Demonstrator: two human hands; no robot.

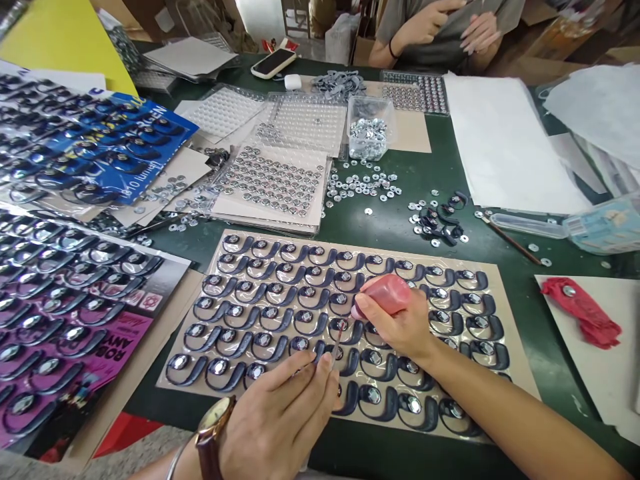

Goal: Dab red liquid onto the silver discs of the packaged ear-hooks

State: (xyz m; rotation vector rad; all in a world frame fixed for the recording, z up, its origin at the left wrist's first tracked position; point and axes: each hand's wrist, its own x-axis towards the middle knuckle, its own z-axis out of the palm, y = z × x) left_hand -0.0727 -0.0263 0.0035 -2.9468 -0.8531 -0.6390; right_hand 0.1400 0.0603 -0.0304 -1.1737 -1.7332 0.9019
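Note:
My right hand (403, 327) is closed around a small pink squeeze bottle (387, 295), tilted with its nozzle toward the middle of a cardboard sheet (515, 373). On that sheet lie rows of dark curved pieces (225, 373), each with a shiny round faceted stud. My left hand (295, 407), with a watch on the wrist, rests low over the sheet. Its fingers pinch a thin pointed tool (338, 343), whose tip meets a stud close to the bottle's nozzle. The tool's lower end is mostly hidden by the fingers.
Two more boards of dark pieces (60, 307) stand at left. Behind are a tray of studs (275, 180), a clear tub of metal discs (370, 137) and loose discs (360, 183). White sheets (510, 140) and a red cloth (583, 313) lie right. Another person's hands (425, 27) are opposite.

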